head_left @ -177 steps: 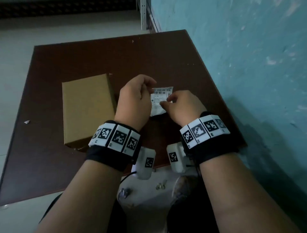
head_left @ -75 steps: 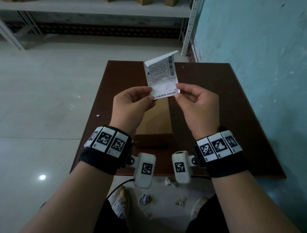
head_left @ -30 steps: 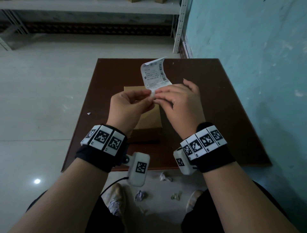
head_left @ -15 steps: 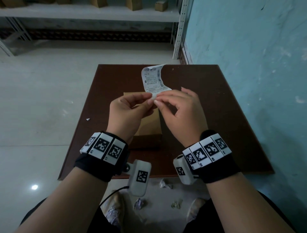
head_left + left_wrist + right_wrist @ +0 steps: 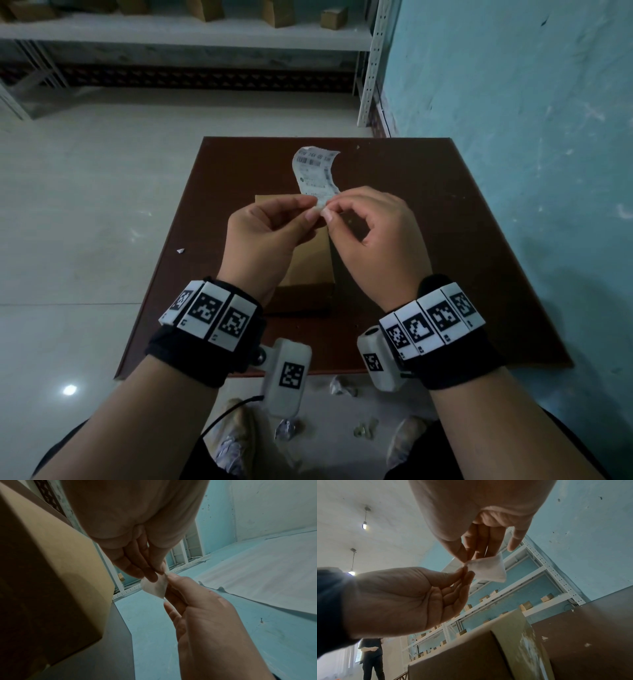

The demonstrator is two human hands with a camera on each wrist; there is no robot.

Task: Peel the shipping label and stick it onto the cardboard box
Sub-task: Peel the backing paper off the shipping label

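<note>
Both hands, left hand (image 5: 265, 236) and right hand (image 5: 373, 233), pinch shipping label (image 5: 317, 171) corner above cardboard box (image 5: 310, 260); thin backing might tear, or label curl onto itself.

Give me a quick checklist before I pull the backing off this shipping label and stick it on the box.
1. Left hand pinches the shipping label at its bottom corner: ok.
2. Right hand pinches the same corner: ok.
3. Backing separated from the label at that corner: cannot tell.
4. Cardboard box lies flat on the table, right below the hands: ok.
5. Box top free for the label: cannot tell, hands hide most of it.
</note>
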